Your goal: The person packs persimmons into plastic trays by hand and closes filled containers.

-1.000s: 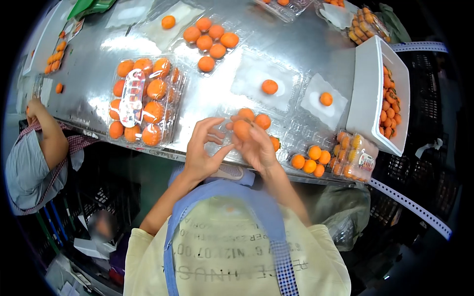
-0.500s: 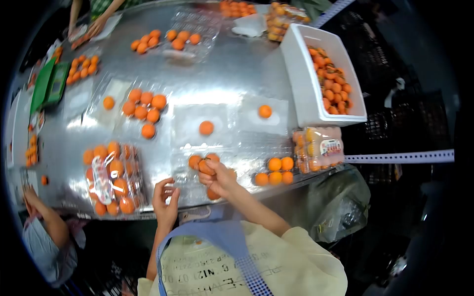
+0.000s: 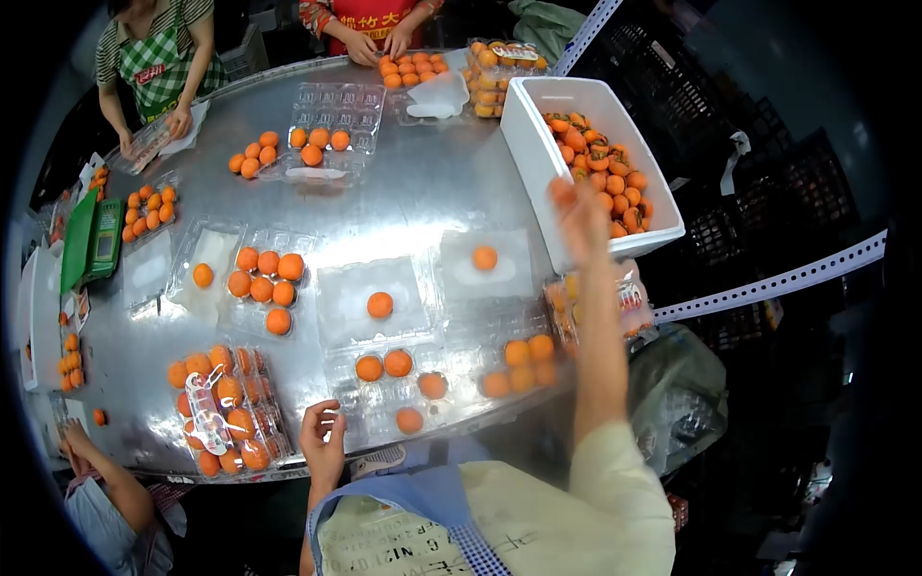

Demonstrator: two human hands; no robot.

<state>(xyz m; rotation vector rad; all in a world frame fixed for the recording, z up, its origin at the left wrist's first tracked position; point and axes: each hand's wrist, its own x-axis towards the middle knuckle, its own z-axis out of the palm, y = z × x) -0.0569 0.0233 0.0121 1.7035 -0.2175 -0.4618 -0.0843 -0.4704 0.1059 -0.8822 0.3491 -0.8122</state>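
Observation:
My right hand (image 3: 582,226) is blurred, over the near left wall of a white foam box (image 3: 526,158) full of persimmons (image 3: 629,197). An orange persimmon (image 3: 562,191) shows at its fingertips. My left hand (image 3: 323,437) is at the table's near edge, fingers loosely bent and apart, holding nothing. It is beside a clear plastic tray (image 3: 351,403) holding two persimmons in its far row and two others nearer me. The tray's lid side, with a white pad (image 3: 346,288), has one persimmon (image 3: 380,305) on it. Right of it is another tray with several persimmons (image 3: 519,353).
Filled clear packs stand at left (image 3: 230,413) and right (image 3: 624,298). Further trays (image 3: 259,278) and a green scale (image 3: 96,245) are left. Co-workers' hands (image 3: 180,122) work at the far side and left edge. A plastic bag (image 3: 677,394) hangs at right.
My right hand has gone from the near tray, where it held a persimmon, to the foam box at right. My left hand stays at the table's edge. The view has shifted.

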